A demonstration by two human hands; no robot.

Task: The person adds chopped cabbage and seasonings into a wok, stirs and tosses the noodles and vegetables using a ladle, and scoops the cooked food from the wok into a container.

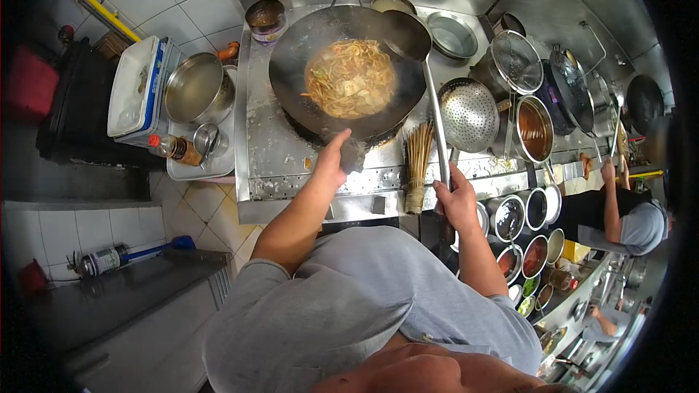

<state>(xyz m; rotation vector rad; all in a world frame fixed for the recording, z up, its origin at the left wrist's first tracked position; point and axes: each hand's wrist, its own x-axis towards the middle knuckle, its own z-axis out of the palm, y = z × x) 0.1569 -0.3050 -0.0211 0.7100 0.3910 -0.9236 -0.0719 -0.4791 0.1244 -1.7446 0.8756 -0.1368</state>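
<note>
Gray shirt (349, 298) closest | left hand (333, 164) touching gray rag (354, 156) by big pan (290, 65), can't tell its grip | right hand (459, 200) wrapped round ladle (408, 36) | noodles (349, 80) inside pan, on stove (258, 124)

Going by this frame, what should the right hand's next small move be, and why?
Probably swing the ladle inward to turn the food: it lies heaped in the hazy wok, the right hand holds the ladle with its bowl beyond the food's right side, and the left hand is at the wok's near edge.
</note>
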